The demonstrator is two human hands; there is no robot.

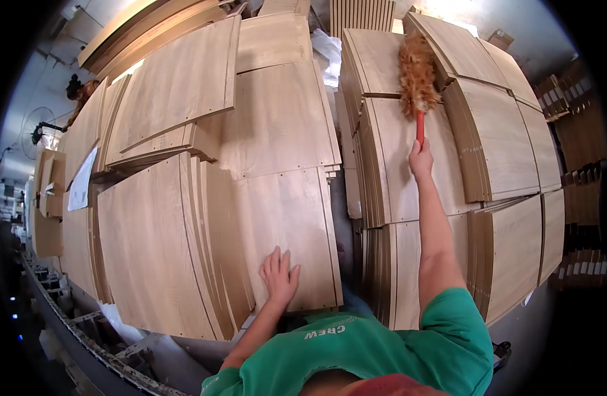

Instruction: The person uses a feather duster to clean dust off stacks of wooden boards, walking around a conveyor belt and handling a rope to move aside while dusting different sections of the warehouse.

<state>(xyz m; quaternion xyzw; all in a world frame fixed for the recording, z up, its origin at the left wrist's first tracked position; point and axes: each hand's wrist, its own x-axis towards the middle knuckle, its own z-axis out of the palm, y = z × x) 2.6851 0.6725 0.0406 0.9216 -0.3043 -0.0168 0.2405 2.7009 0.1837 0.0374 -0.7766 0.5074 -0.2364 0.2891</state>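
My right hand is wrapped round the red handle of a feather duster, with the arm stretched out to the far right. The duster's fluffy brown feathers lie over the wooden panels of the far right stacks, beside a taller stack's edge. My left hand rests on a light wood-grain panel atop the near middle stack, its fingers spread and nothing in them.
Taller panel stacks stand at the left and right. A narrow gap runs between the middle and right stacks, with white plastic at its far end. A metal-framed conveyor lies lower left. Another person is at the far left, near a fan.
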